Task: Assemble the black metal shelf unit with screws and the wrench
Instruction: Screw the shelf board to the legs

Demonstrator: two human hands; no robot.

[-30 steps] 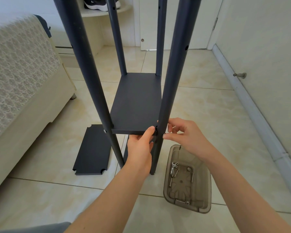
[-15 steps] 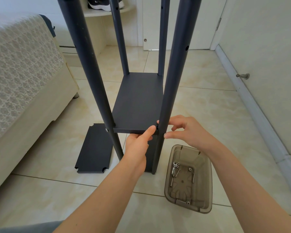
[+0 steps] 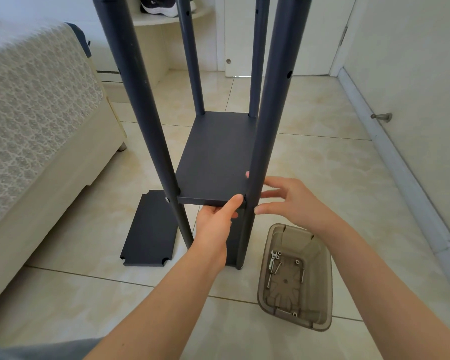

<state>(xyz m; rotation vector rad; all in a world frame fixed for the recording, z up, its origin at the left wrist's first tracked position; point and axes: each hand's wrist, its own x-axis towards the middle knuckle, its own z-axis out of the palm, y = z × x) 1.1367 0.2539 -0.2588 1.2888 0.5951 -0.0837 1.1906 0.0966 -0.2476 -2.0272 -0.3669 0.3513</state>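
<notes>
The black shelf unit stands on the tile floor on four dark poles, with one shelf panel (image 3: 216, 157) at mid height. My left hand (image 3: 215, 224) grips that panel's front edge beside the front right pole (image 3: 273, 100), thumb on top. My right hand (image 3: 294, 201) is at the same pole with fingers spread. Its index reaches behind the pole, and its thumb tip touches the pole's side at a small silver screw head. A spare panel (image 3: 150, 229) lies flat on the floor to the left. A wrench (image 3: 272, 258) and several screws (image 3: 277, 267) lie in a brown see-through bin (image 3: 325, 289).
A cream sofa with a lace cover (image 3: 37, 113) fills the left side. On the right runs a wall with a baseboard and a metal door stop (image 3: 381, 116). A white door (image 3: 242, 35) and a shelf with a shoe (image 3: 156, 6) stand at the back.
My right hand's fingers have spread out from a tight pinch at the pole. The left hand keeps its hold on the panel edge. The view has shifted slightly.
</notes>
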